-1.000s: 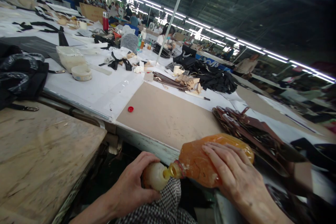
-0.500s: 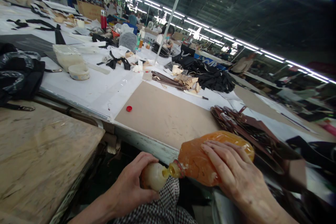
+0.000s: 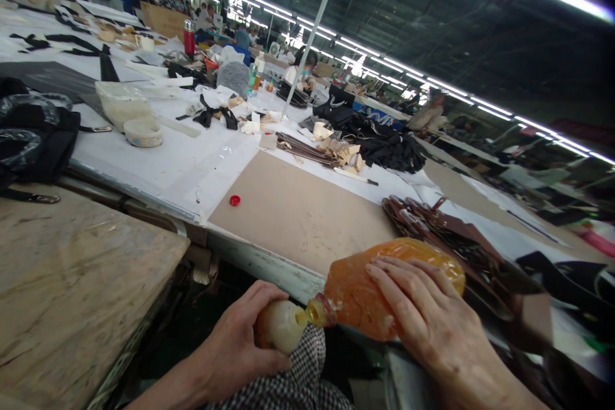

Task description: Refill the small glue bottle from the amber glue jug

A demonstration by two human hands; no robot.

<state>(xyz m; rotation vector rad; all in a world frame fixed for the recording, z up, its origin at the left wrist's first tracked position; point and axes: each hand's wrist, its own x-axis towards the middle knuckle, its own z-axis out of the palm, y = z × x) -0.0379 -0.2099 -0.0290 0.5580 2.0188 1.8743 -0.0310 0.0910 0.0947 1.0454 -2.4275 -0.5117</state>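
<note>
My left hand is wrapped round a small cloudy white bottle, whose open neck points to the right. My right hand grips a large clear plastic bottle of orange-amber liquid, tipped on its side. The big bottle's open yellowish mouth meets the small bottle's neck, or nearly so; I cannot tell whether they touch. Both bottles are held over my lap, just in front of the table edge. On the brown board lies a red cap.
Brown leather pieces lie at the right of the table. Farther back are strips and scraps, a black cloth pile and a tape roll. A worn wooden board stands at the left. Other people sit in the background.
Both hands keep their grip and the bottles stay mouth to mouth. The large bottle has shifted very slightly left, and the view has turned a little.
</note>
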